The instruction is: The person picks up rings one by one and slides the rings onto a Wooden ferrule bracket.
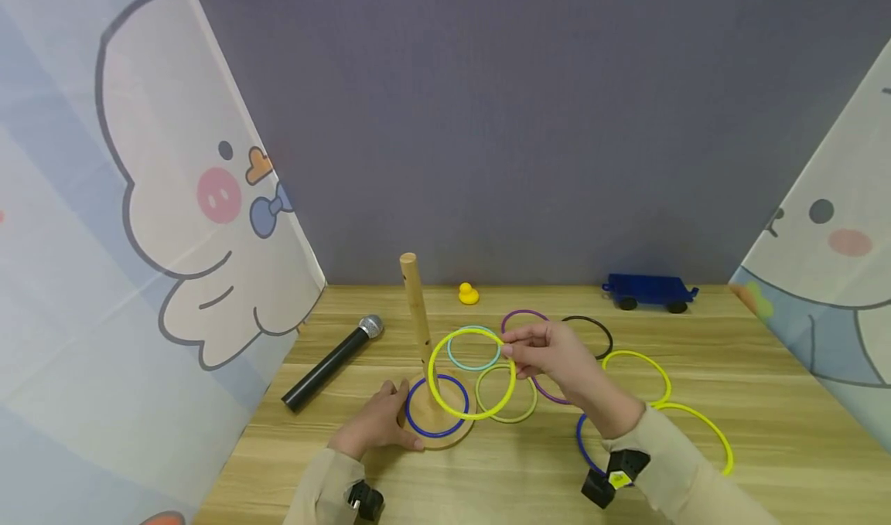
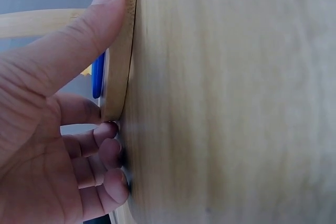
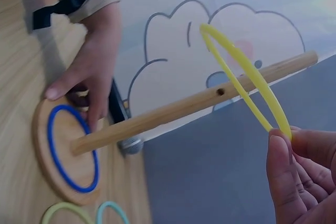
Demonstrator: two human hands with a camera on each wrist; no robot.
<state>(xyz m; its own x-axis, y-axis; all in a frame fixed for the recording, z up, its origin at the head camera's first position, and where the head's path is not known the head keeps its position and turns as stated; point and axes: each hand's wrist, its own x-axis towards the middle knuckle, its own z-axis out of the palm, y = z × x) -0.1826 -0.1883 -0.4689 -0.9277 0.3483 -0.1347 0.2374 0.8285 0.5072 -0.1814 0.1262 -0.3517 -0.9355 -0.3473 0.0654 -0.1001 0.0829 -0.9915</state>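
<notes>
A ring toss stand, with a wooden pole (image 1: 415,301) on a round base (image 1: 445,422), stands upright on the table. One blue ring (image 1: 433,435) lies on that base around the pole. My left hand (image 1: 377,419) grips the base's left edge, the thumb on its near side and the fingers farther back along the rim. Between thumb and fingers my right hand (image 1: 557,355) pinches a yellow ring (image 1: 465,415), raised beside the pole. The right wrist view shows this ring tilted and overlapping the upper pole (image 3: 173,113).
Several loose rings lie on the table, among them a teal ring (image 1: 474,369), a black ring (image 1: 611,339) and a yellow ring (image 1: 728,451). A microphone (image 1: 334,364) is at left; a rubber duck (image 1: 469,294) and a blue toy wagon (image 1: 649,289) stand near the back wall.
</notes>
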